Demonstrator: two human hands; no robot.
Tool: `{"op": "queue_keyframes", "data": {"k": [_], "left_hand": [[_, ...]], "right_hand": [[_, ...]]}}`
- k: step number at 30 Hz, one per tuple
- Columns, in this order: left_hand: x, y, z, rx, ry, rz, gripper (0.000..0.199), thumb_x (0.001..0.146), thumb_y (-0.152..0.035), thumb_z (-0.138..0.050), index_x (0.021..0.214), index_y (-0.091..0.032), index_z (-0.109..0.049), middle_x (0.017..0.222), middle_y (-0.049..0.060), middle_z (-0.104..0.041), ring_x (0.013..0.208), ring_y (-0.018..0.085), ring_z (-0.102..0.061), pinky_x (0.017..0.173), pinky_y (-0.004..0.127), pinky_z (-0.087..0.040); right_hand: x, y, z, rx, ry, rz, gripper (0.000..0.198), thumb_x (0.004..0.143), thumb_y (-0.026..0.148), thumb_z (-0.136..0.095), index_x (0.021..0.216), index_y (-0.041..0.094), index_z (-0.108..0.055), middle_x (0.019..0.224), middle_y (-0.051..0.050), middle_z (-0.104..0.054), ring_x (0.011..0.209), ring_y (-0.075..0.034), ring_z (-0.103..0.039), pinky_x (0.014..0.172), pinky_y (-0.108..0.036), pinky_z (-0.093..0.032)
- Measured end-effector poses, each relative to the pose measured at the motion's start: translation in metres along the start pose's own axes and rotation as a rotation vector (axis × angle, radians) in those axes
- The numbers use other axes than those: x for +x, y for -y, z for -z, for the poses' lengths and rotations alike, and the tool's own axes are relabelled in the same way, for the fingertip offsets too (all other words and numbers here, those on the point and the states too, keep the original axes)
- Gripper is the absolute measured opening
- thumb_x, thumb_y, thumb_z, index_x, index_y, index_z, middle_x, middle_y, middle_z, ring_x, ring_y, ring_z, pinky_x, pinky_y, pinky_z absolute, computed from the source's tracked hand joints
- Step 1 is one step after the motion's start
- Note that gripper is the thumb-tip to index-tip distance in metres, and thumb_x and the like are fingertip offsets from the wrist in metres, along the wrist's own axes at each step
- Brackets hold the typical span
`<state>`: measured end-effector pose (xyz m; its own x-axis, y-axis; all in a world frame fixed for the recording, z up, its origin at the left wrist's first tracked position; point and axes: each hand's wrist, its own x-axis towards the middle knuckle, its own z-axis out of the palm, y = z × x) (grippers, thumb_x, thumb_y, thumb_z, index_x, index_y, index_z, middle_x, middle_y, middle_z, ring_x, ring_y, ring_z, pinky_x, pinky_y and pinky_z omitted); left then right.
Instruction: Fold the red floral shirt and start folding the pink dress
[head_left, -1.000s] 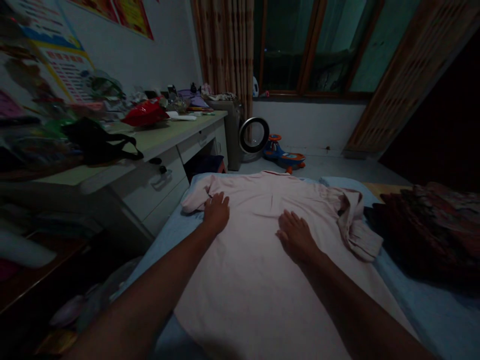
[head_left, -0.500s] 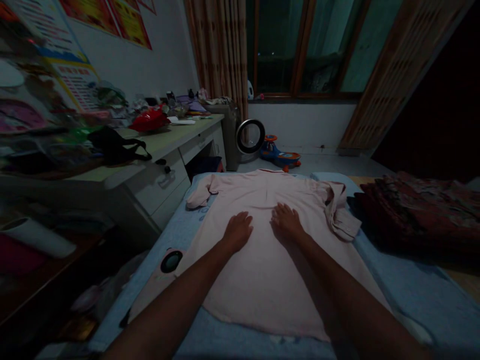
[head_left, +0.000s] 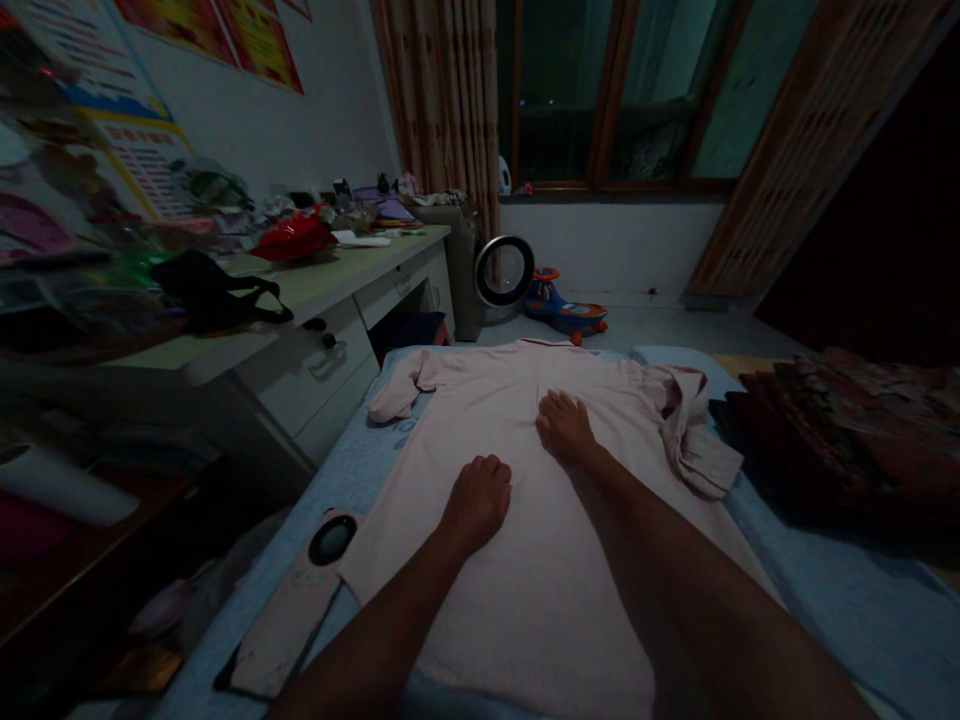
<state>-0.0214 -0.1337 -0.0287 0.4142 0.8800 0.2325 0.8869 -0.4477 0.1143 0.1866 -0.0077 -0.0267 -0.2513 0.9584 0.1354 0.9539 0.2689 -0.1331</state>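
Note:
A pale pink long-sleeved shirt (head_left: pixel 525 560) lies spread on the blue bed cover (head_left: pixel 817 590), its collar at the far end. On the middle of the shirt rests my left hand (head_left: pixel 478 500), its fingers curled down against the cloth. Farther up and to the right, my right hand (head_left: pixel 566 428) has its fingers bent onto the fabric, with a small wrinkle beside them. Both sets of fingertips are partly hidden. The shirt's left sleeve (head_left: pixel 397 390) is bent outward; its right sleeve (head_left: pixel 694 440) is folded with the cuff toward me.
A flat pinkish device with a round dark disc (head_left: pixel 332 541) lies left of the shirt. Folded dark red cloth (head_left: pixel 847 440) is stacked at right. A cluttered desk (head_left: pixel 315 290) runs along the left; a toy ride-on car (head_left: pixel 566 308) stands beyond the bed.
My left hand has drawn slightly toward me, and my right hand has moved a little up the shirt. The fingers of both hands have curled from a flatter, more spread pose.

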Motion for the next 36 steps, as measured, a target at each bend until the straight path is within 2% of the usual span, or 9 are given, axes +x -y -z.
{"op": "queue_keyframes", "data": {"k": [2,4,9,17,26,29,32,34,36], "left_hand": [[0.000,-0.001,0.001,0.005,0.035,-0.007,0.011,0.095,-0.022,-0.046,0.096,-0.021,-0.058,0.103,0.009,-0.060,0.096,0.024,-0.053,0.085,0.039,-0.046],[0.000,0.000,0.001,-0.003,0.058,-0.005,0.016,0.097,-0.021,-0.042,0.094,-0.021,-0.058,0.101,0.009,-0.059,0.094,0.023,-0.053,0.086,0.039,-0.046],[-0.002,0.000,-0.001,0.005,0.051,-0.004,0.020,0.098,-0.022,-0.038,0.095,-0.021,-0.057,0.101,0.008,-0.059,0.094,0.023,-0.053,0.086,0.038,-0.046],[-0.014,-0.010,0.012,0.023,0.087,0.035,0.012,0.094,-0.022,-0.046,0.098,-0.019,-0.056,0.103,0.009,-0.058,0.093,0.022,-0.057,0.083,0.036,-0.046],[-0.059,-0.008,0.027,0.066,0.120,0.103,0.013,0.096,-0.024,-0.045,0.101,-0.019,-0.057,0.105,0.009,-0.059,0.093,0.021,-0.060,0.081,0.033,-0.047],[-0.073,-0.001,0.034,0.071,0.169,0.161,0.016,0.098,-0.026,-0.043,0.101,-0.019,-0.057,0.104,0.009,-0.061,0.092,0.021,-0.061,0.081,0.034,-0.047],[-0.081,0.001,0.041,0.084,0.198,0.197,0.017,0.097,-0.027,-0.043,0.097,-0.019,-0.058,0.101,0.009,-0.062,0.092,0.021,-0.061,0.082,0.035,-0.047],[-0.084,-0.001,0.044,0.077,0.157,0.157,0.014,0.095,-0.027,-0.047,0.095,-0.020,-0.059,0.104,0.009,-0.061,0.096,0.022,-0.059,0.085,0.035,-0.046],[-0.085,-0.004,0.044,0.042,0.104,0.093,0.011,0.093,-0.027,-0.052,0.098,-0.020,-0.059,0.108,0.008,-0.061,0.101,0.023,-0.056,0.088,0.036,-0.045]], "right_hand": [[0.008,0.004,-0.004,0.031,0.077,0.088,0.047,0.100,0.040,-0.035,0.142,0.022,-0.047,0.160,-0.009,-0.034,0.145,-0.027,-0.031,0.114,-0.050,-0.026],[0.014,0.005,-0.008,0.031,0.113,0.053,0.050,0.101,0.045,-0.034,0.145,0.024,-0.044,0.160,-0.009,-0.034,0.145,-0.028,-0.031,0.114,-0.050,-0.026],[0.006,0.012,-0.009,-0.007,0.021,-0.070,0.053,0.101,0.044,-0.033,0.148,0.021,-0.041,0.160,-0.012,-0.033,0.145,-0.031,-0.028,0.114,-0.053,-0.024],[-0.048,0.043,0.001,0.005,0.067,0.081,0.053,0.100,0.041,-0.038,0.146,0.016,-0.043,0.160,-0.014,-0.032,0.146,-0.032,-0.027,0.115,-0.052,-0.022],[-0.128,0.073,0.010,0.049,0.095,0.203,0.055,0.098,0.045,-0.044,0.147,0.020,-0.042,0.159,-0.012,-0.035,0.148,-0.031,-0.024,0.116,-0.049,-0.024],[-0.155,0.079,0.017,0.115,0.099,0.347,0.053,0.095,0.044,-0.050,0.143,0.022,-0.048,0.155,-0.011,-0.041,0.144,-0.030,-0.033,0.115,-0.048,-0.026],[-0.162,0.072,0.028,0.198,0.114,0.443,0.040,0.096,0.038,-0.048,0.129,0.021,-0.061,0.141,-0.011,-0.056,0.132,-0.026,-0.048,0.112,-0.042,-0.032],[-0.154,0.060,0.034,0.203,0.087,0.369,0.037,0.098,0.033,-0.043,0.123,0.018,-0.065,0.134,-0.012,-0.062,0.126,-0.024,-0.053,0.109,-0.038,-0.035],[-0.144,0.047,0.036,0.150,0.009,0.212,0.038,0.097,0.031,-0.044,0.125,0.016,-0.063,0.137,-0.014,-0.059,0.128,-0.024,-0.051,0.110,-0.037,-0.034]]}}
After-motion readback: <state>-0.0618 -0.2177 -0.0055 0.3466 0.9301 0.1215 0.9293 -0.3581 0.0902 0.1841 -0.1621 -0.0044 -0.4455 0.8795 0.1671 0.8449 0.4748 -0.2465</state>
